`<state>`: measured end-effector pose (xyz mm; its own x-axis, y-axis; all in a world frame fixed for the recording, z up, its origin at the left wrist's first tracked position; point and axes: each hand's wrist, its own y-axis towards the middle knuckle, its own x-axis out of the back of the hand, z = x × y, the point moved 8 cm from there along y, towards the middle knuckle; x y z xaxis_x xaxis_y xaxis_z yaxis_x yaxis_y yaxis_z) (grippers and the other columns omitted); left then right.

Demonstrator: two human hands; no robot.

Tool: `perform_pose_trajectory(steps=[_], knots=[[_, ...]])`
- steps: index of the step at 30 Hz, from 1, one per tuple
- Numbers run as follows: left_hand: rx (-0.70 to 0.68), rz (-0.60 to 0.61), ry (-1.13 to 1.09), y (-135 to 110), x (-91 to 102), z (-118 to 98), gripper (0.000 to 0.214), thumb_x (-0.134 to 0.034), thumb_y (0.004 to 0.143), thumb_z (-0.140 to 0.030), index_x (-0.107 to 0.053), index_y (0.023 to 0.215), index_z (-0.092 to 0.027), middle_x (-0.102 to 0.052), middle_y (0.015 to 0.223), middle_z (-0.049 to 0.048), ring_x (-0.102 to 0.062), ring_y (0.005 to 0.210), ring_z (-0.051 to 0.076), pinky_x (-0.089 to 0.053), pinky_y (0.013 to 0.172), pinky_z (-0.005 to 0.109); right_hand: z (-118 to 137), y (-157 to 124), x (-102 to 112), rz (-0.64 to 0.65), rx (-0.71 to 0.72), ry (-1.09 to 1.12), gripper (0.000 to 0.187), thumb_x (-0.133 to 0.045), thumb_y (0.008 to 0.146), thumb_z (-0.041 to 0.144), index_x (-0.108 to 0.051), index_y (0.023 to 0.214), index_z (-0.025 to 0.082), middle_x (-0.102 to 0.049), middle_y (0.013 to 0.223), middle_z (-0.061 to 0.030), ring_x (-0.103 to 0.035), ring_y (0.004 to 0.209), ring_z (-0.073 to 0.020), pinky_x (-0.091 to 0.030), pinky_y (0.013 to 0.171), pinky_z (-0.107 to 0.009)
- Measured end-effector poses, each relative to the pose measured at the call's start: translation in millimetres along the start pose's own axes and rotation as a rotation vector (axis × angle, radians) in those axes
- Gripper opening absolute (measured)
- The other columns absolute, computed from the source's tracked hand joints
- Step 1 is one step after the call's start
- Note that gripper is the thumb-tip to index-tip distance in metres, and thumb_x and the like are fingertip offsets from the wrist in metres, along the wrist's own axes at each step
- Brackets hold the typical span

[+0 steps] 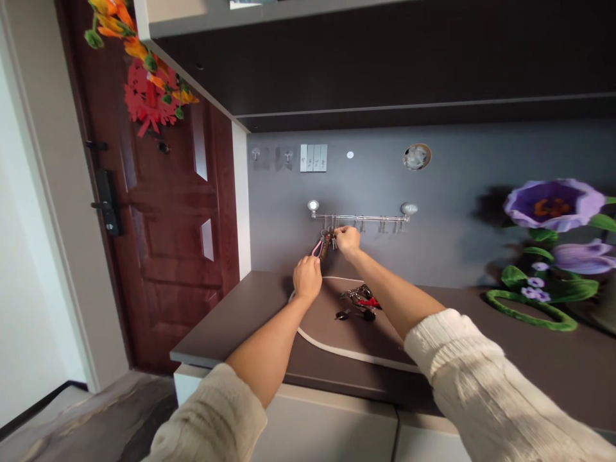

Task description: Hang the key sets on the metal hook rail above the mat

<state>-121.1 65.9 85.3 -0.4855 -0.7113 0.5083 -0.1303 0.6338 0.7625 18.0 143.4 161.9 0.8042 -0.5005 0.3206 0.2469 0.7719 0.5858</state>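
A metal hook rail (pixel 360 218) is fixed to the grey wall in front of me. Keys with a brown keychain (pixel 326 244) and a pink strap (pixel 317 247) hang at its left end. My left hand (pixel 308 279) is closed around the lower end of this keychain. Just right of it, my right hand (pixel 347 240) pinches the keys (pixel 334 242) close under the hooks; its fingertips are partly hidden. Below my hands, more keys (pixel 356 298) with a red piece (pixel 369 302) lie on a brown mat with a pale edge (pixel 337 350).
The mat lies on a brown counter (pixel 216 321) beneath a dark overhead cabinet (pixel 385 64). Purple artificial flowers (pixel 553 205) stand at right. Light switches (pixel 314 158) and small hooks (pixel 287 156) are on the wall. At left is a dark red door (pixel 178 289) with a black handle (pixel 103 205).
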Motion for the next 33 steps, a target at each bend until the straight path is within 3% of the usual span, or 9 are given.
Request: perform_pose_trajectory(steps=[14,22,33], knots=[[-0.016,0.002,0.005,0.1,1.4,-1.1,0.031,-0.026,0.089,-0.026,-0.057,0.086,-0.019,-0.060,0.087,0.0066,-0.053,0.084,0.017,-0.038,0.074,0.028,-15.6,-6.9,-3.1,0.005,-0.033,0.002,0.017,-0.050,0.071,0.022,-0.065,0.070,0.015,-0.067,0.075,-0.0086,-0.061,0.072,-0.0170,-0.044,0.071,-0.027],[-0.052,0.017,0.028,-0.4,1.4,-5.2,0.032,-0.026,0.089,-0.027,-0.057,0.087,-0.018,-0.060,0.089,0.0069,-0.053,0.084,0.017,-0.038,0.072,0.027,-28.6,3.0,-5.4,0.034,0.039,0.158,0.015,-0.051,0.069,0.022,-0.064,0.066,0.015,-0.063,0.059,-0.0039,-0.060,0.062,-0.0139,-0.046,0.067,-0.026],[-0.126,0.092,-0.067,-5.5,-0.9,-14.7,0.028,-0.031,0.088,-0.027,-0.058,0.090,-0.019,-0.060,0.093,0.0055,-0.053,0.087,0.015,-0.038,0.078,0.026,-25.1,-13.1,34.7,0.112,0.086,0.212,0.017,-0.050,0.074,0.026,-0.062,0.076,0.014,-0.066,0.073,-0.0052,-0.058,0.067,-0.0124,-0.045,0.070,-0.027]])
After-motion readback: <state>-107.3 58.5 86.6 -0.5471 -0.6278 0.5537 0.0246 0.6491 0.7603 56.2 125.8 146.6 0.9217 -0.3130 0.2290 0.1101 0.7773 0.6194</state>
